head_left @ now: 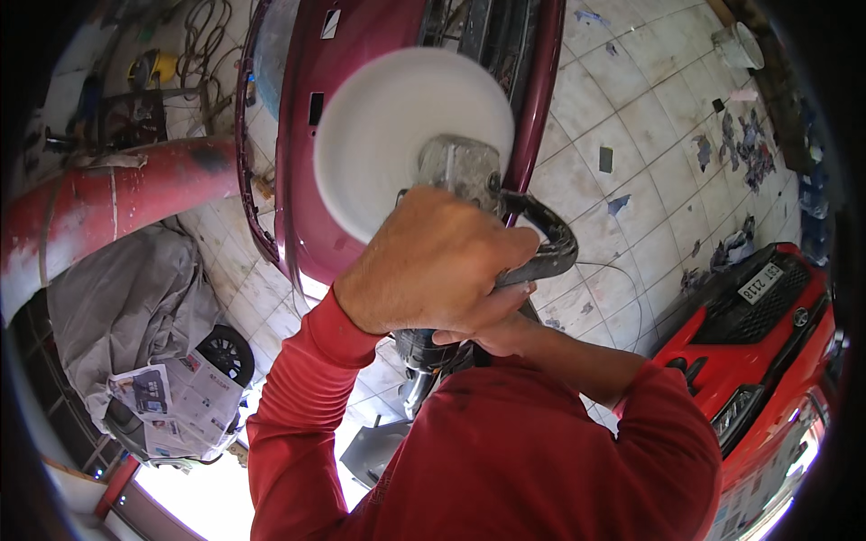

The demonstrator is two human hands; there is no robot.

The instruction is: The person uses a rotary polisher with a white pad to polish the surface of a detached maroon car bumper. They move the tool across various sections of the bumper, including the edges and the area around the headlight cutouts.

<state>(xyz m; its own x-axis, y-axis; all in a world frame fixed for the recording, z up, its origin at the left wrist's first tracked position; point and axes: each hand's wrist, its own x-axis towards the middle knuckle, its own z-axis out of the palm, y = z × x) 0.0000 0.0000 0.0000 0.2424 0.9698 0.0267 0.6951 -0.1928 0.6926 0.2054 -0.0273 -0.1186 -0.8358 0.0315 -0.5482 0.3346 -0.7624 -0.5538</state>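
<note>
My left hand is closed on the black loop handle of a polisher with a worn grey metal head. Partly beneath it, my right hand wraps round the machine's body, its grip mostly hidden by the left hand. A large round white pad, its surface smeared as if spinning, overlaps a glossy maroon car door panel and hides its middle. Whether the pad touches the paint I cannot tell. The panel has small rectangular cutouts and a dark window channel.
A red bumper curves in from the left, above a grey sheet and newspaper near a black wheel. A red car stands at right. Paper scraps and a thin cable lie on the tiles; a white bucket stands beyond.
</note>
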